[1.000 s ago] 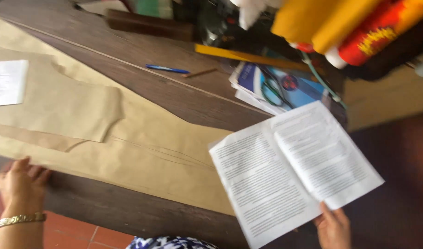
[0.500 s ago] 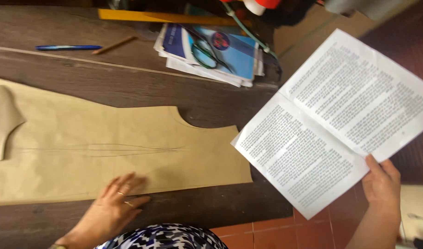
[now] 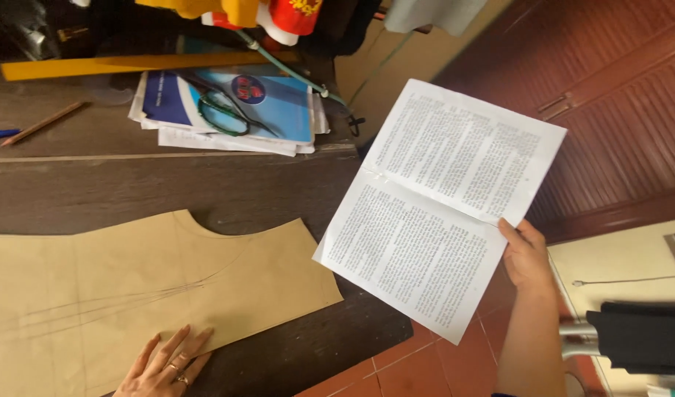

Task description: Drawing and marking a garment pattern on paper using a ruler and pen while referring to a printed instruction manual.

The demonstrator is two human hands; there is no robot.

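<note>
From my head camera, my right hand (image 3: pixel 527 257) pinched the open booklet (image 3: pixel 442 207) at its lower right edge, out past the table's end over the red floor tiles. Its fold ran from upper left down to lower right. My left hand (image 3: pixel 165 365) lay flat, fingers spread, on the tan paper pattern (image 3: pixel 154 287) on the dark wooden table (image 3: pixel 227 187). Half a second before, the booklet had been higher in view; scissors (image 3: pixel 223 114) on the blue magazines (image 3: pixel 275 103) now sat lower.

A dark wooden worktop (image 3: pixel 205 191) carries a tan paper pattern (image 3: pixel 146 287) under the left hand (image 3: pixel 165 367); farther off lie a magazine stack (image 3: pixel 227 110), pencil (image 3: pixel 42 123) and yellow ruler (image 3: pixel 131 65).
</note>
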